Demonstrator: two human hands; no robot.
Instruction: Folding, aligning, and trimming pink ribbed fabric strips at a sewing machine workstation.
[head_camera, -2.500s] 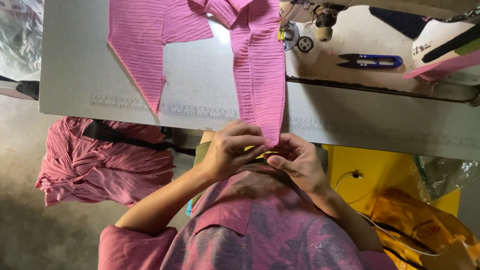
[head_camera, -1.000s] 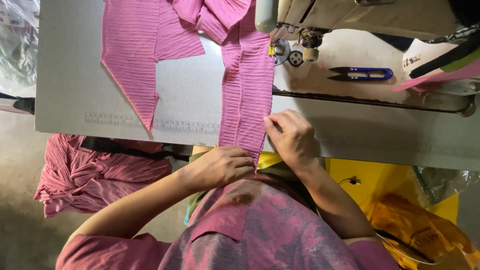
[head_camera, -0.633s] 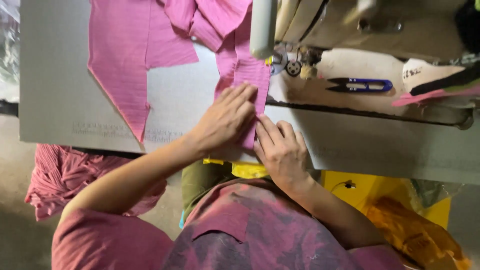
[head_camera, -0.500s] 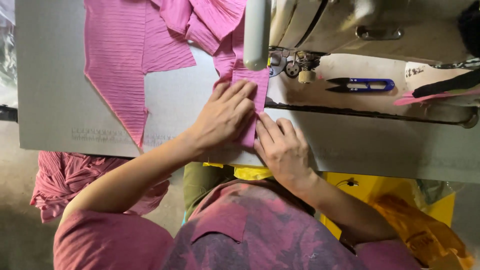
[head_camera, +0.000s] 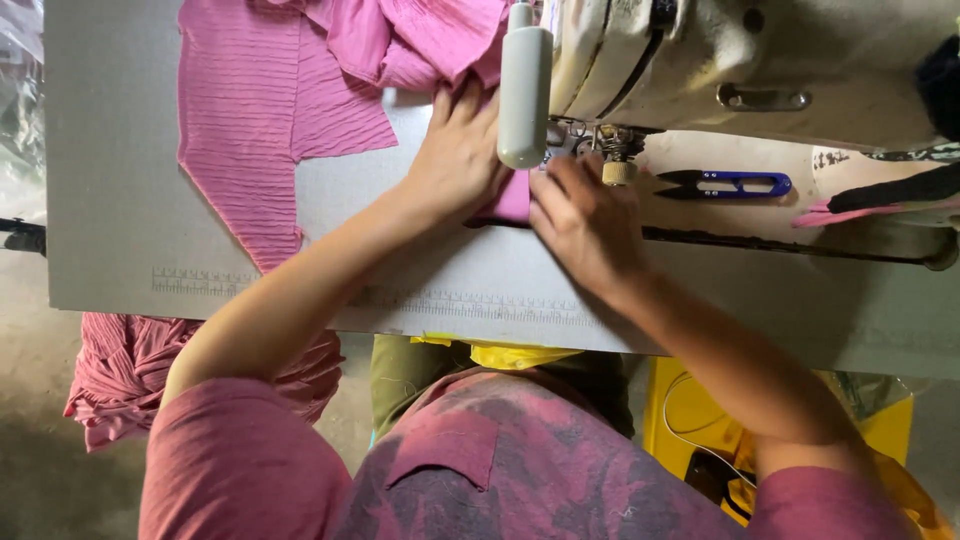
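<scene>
The left hand (head_camera: 462, 155) lies flat with open fingers on the pink cloth (head_camera: 300, 90) at the top middle. The right hand (head_camera: 585, 220) presses down just beside it, fingers loosely bent, under the sewing machine (head_camera: 700, 50). Blue snips (head_camera: 735, 183) lie to the right.

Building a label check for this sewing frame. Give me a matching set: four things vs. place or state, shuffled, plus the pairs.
Things:
1. left hand
2. right hand
3. blue thread snips
4. heap of pink cloth

Places or states:
A. on the floor under the table's left edge
B. flat on the pink fabric, left of the needle
C. lying on the machine bed, right of the needle
D. fingertips at the presser foot

Pairs: 1-B, 2-D, 3-C, 4-A
</scene>
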